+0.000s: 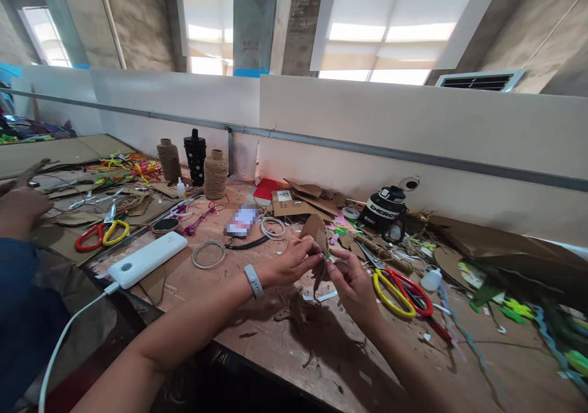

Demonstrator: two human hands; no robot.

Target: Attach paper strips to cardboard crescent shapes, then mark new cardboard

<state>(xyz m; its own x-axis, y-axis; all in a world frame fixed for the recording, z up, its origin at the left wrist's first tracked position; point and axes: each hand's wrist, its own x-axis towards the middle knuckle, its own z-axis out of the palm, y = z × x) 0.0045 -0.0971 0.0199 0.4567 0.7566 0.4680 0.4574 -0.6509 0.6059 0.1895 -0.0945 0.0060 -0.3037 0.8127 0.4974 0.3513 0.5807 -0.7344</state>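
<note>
One left hand [298, 261] and one right hand [353, 278], fingertips nearly closed, pinch a brown, rounded cardboard piece [314, 227]; tangled brown twine [294, 307] beneath could snag, pulling it askew.

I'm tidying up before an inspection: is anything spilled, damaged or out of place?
No spill or damage stands out. The power bank sits near the table's edge, its white cable hanging over, and open-handled scissors lie amid scraps near the right hand; either might get knocked.

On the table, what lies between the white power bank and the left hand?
A round silvery hoop lies there on the table, nearer the white power bank than the left hand, in the head view.
</note>
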